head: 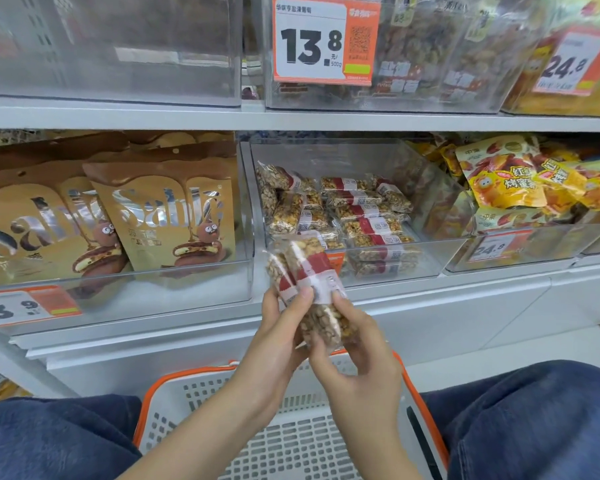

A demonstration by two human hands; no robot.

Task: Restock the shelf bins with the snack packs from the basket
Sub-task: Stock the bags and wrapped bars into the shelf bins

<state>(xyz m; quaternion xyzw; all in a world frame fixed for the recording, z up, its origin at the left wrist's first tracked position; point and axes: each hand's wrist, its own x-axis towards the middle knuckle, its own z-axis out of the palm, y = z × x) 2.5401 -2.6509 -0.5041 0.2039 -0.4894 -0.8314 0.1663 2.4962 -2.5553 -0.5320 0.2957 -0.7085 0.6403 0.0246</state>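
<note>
Both my hands are up in front of the shelf holding a little bunch of nut bar packs [305, 271], clear wrappers with a red and white band. My left hand [278, 337] has its fingers curled round the lower left of the bunch, thumb pressed on the white label. My right hand [357, 362] grips the bottom end from the right, fingers wrapped over it. Looks like two or three packs, but they overlap so I can't really count them.

They're just in front of the clear middle bin [430, 188], which already has a pile of the same bars; the bin's orange price tag is mostly hidden behind what I'm holding. The basket [302, 441] sits between my knees, white with an orange rim, and my arms cover a good part of it. Left bin has brown Sable bags [167, 220], cut off at the edge. The yellow packs [499, 181] on the right are blurry, as is the top shelf.
</note>
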